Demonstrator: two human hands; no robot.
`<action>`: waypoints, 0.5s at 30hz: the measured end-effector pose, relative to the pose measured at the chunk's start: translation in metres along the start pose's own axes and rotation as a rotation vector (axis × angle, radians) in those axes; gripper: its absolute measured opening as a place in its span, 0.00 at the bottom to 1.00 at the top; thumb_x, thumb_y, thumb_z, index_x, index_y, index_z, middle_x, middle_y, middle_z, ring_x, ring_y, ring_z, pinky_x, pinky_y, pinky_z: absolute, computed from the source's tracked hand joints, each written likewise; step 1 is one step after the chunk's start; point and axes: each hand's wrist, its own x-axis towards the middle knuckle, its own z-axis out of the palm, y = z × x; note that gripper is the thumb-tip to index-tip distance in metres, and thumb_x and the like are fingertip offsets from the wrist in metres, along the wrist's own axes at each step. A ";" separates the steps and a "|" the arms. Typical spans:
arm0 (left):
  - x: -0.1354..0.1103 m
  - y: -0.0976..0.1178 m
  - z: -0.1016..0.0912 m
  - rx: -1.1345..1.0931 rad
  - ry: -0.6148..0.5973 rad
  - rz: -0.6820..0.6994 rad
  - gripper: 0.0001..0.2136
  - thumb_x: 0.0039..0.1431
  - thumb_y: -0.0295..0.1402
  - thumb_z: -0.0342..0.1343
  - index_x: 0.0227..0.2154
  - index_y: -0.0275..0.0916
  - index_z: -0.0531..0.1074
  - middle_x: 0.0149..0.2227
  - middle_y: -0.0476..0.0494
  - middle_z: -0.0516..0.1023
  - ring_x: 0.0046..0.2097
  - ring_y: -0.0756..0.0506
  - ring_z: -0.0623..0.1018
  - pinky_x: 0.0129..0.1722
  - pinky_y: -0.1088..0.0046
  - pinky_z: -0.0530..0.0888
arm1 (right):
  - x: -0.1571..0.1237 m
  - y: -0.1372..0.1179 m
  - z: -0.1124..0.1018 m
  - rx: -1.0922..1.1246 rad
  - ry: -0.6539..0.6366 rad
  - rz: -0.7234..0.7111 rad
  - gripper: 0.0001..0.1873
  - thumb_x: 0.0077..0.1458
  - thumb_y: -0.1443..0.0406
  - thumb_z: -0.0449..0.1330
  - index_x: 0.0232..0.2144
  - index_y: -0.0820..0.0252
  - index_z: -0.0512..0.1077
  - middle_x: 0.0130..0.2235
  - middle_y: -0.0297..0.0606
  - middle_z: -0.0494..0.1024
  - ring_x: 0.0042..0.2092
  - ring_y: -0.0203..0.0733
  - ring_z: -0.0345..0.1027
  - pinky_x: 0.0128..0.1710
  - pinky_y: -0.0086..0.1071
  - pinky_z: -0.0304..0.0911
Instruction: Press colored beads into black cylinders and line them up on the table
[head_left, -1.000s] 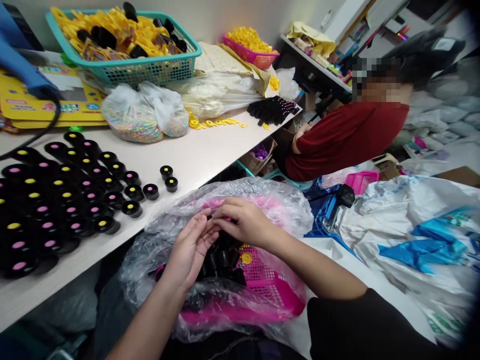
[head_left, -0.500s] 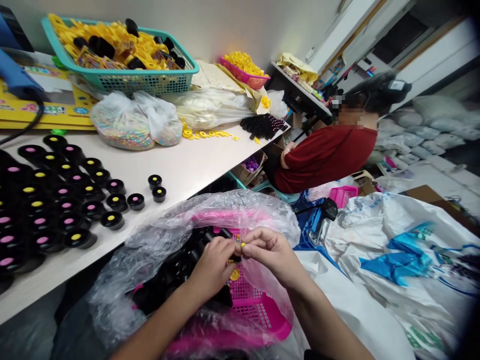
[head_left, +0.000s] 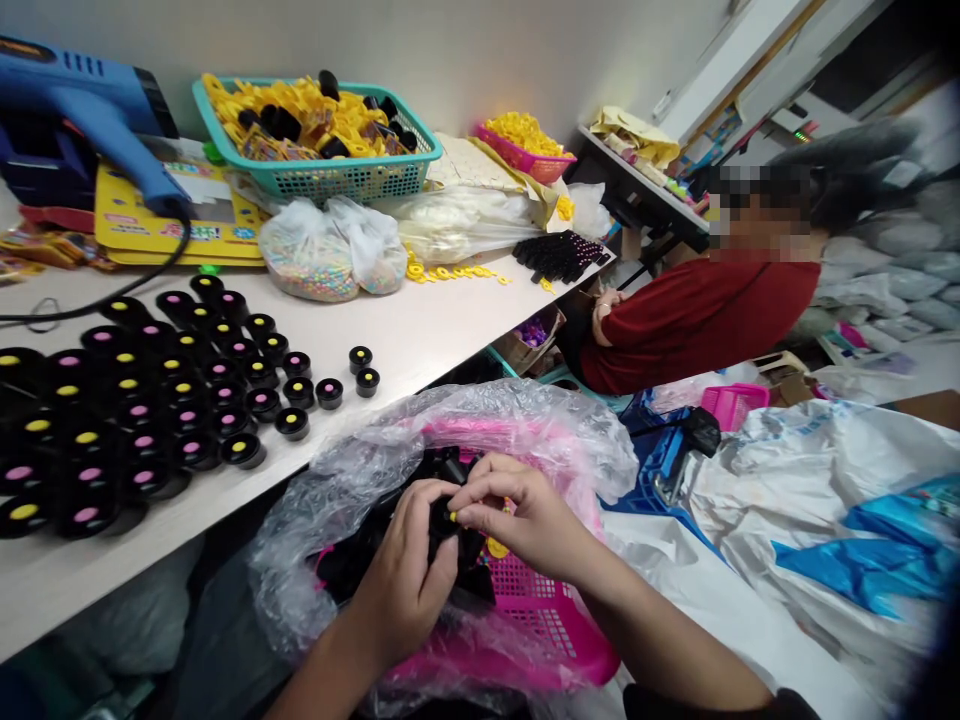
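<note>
Right hand (head_left: pixel 517 512) pinches yellow bead (head_left: pixel 453 517), now at a black cup (head_left: pixel 441 508) clamped in left hand (head_left: pixel 405 565) (cup mostly hidden half a second ago); parts look lined up. Below: pink basket (head_left: pixel 596 645), clear bag (head_left: pixel 337 490) bunched around it, could snag. Dotted cups (head_left: pixel 242 450) line counter (head_left: pixel 420 335).

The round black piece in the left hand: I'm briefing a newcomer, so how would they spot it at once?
Find the pink mesh basket draped with clear plastic, beside the pale table. Above it, the left hand holds the round black piece. Unlike the loose black pieces below, this one is in hand, with the right hand pinching a yellow bead at its face.
</note>
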 end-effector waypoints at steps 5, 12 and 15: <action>0.002 0.004 -0.004 0.161 -0.015 0.079 0.17 0.58 0.24 0.46 0.51 0.40 0.59 0.48 0.37 0.68 0.50 0.40 0.70 0.49 0.61 0.68 | 0.002 0.004 0.008 0.161 -0.044 0.093 0.06 0.51 0.64 0.64 0.33 0.60 0.73 0.29 0.31 0.66 0.30 0.31 0.60 0.28 0.26 0.57; 0.004 0.011 -0.003 0.184 -0.033 0.141 0.18 0.56 0.22 0.44 0.49 0.41 0.57 0.45 0.38 0.67 0.48 0.41 0.70 0.47 0.62 0.69 | 0.015 0.015 0.019 0.648 -0.223 0.261 0.20 0.42 0.67 0.67 0.32 0.58 0.59 0.25 0.22 0.56 0.25 0.26 0.50 0.24 0.21 0.49; 0.002 0.008 -0.002 0.165 -0.018 0.126 0.18 0.56 0.22 0.44 0.49 0.41 0.58 0.45 0.38 0.67 0.47 0.41 0.70 0.47 0.62 0.69 | 0.020 0.017 0.021 0.690 -0.238 0.300 0.20 0.40 0.69 0.66 0.29 0.58 0.56 0.23 0.21 0.54 0.23 0.25 0.47 0.22 0.20 0.47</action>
